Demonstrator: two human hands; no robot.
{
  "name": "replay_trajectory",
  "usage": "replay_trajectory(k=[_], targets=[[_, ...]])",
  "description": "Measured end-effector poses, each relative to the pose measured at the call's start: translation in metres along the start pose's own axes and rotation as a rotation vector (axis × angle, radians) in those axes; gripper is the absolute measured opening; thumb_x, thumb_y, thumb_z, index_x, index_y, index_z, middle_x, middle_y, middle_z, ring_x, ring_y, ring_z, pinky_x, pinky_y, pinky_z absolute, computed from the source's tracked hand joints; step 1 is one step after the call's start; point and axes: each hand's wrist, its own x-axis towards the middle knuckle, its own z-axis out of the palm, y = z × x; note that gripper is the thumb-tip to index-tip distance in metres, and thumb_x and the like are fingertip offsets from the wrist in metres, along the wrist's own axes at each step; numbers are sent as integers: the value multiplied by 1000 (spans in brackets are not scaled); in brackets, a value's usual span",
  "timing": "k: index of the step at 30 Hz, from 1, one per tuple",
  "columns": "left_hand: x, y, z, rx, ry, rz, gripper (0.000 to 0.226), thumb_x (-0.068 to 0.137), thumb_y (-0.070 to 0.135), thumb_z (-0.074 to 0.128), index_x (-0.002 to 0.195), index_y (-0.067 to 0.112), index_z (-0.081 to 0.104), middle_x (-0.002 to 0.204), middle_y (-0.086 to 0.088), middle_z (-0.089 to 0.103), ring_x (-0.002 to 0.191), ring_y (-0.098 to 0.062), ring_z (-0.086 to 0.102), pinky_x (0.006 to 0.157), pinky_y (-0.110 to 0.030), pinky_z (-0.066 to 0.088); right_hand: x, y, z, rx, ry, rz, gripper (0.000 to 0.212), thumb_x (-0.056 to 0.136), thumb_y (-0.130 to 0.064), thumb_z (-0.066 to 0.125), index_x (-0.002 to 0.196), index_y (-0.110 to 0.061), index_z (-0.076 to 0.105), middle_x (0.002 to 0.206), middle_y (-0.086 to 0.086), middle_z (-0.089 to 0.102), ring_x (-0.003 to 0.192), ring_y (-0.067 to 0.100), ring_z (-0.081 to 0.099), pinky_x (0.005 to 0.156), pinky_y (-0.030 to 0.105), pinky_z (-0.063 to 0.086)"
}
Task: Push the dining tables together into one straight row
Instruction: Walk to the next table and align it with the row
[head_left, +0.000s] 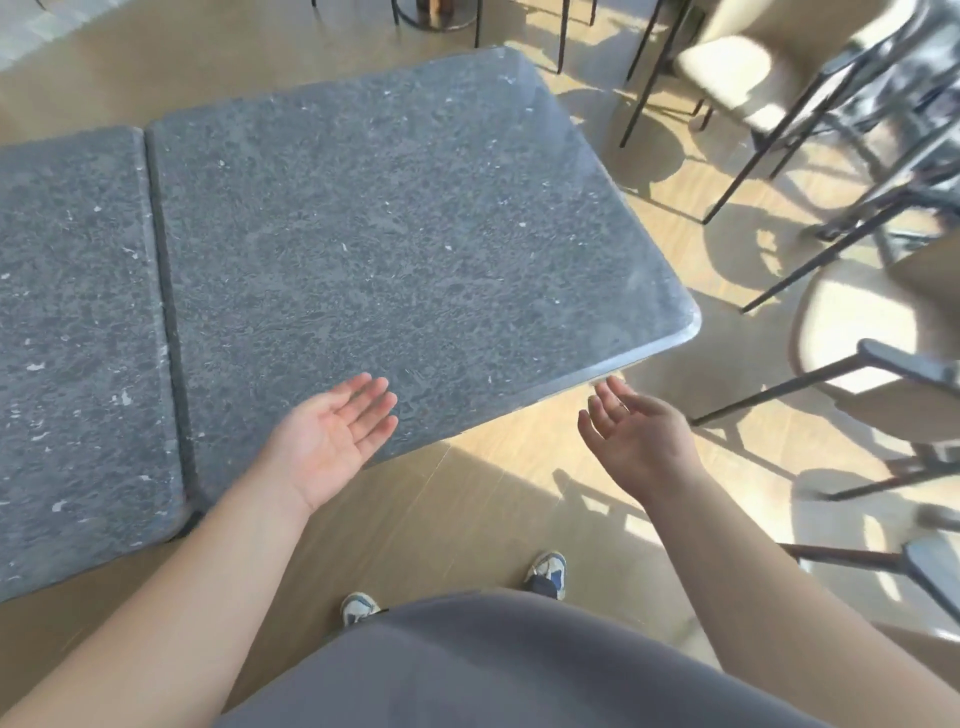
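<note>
Both hands, left (332, 441) and right (631, 434), are spread open and empty at the right worktop's (395, 234) near edge; the left worktop (72, 338) sits just beside it.

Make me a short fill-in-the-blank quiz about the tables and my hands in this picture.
1. The two grey tables are separated by a narrow ____.
2. Both hands are open, with nothing in their ____.
3. The left hand is above the table, while the right hand is above the ____.
4. The chairs stand to the ____ of the tables.

Missing words: gap; grip; floor; right
</note>
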Motion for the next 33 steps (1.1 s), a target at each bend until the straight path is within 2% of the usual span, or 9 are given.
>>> replay_trajectory(k=[4,7,13,17,25,30,33], targets=[[30,-43,99,53,-77,-5,24,100,11,46,116,10,64,117,-8,73,110,-27,71,92,-43,56,0,-92,-46,-42,27,-71,26,97,-11,46,117,-7,62,104,8,66,89,22,65,90,40,52],[44,-65,159,96,-124,2,23,99,12,47,115,10,64,117,-8,73,111,-27,71,90,-42,56,-4,-148,-71,-84,57,-119,25,98,-11,45,117,-7,62,100,8,66,85,21,64,89,39,53],[64,-73,240,186,-188,68,23,97,11,48,113,12,66,114,-8,74,110,-27,71,86,-42,60,-4,-215,-84,-94,81,-170,25,95,-6,43,112,-5,62,82,6,66,73,20,63,81,37,54],[86,-71,281,196,-178,96,23,98,11,46,111,14,65,112,-4,73,108,-24,71,93,-42,55,18,-246,-66,-153,46,-196,22,95,-6,43,106,-7,62,82,6,63,69,19,60,82,36,53],[164,-71,324,131,-103,175,25,102,9,41,112,14,63,107,-4,74,103,-22,72,93,-41,57,110,-304,-8,-300,-21,-138,18,94,-7,44,103,-8,60,78,5,63,66,18,61,76,35,53],[207,-51,339,60,52,206,26,103,7,39,108,13,63,103,-5,75,99,-22,73,89,-40,60,166,-353,48,-503,-85,-22,17,97,-7,42,101,-8,58,78,6,61,66,19,58,80,36,49],[222,-39,352,58,130,249,26,102,5,39,107,12,63,101,-6,75,97,-23,74,89,-42,56,196,-381,84,-606,-142,-20,18,98,-8,41,102,-10,59,76,4,61,66,18,58,80,35,50]])
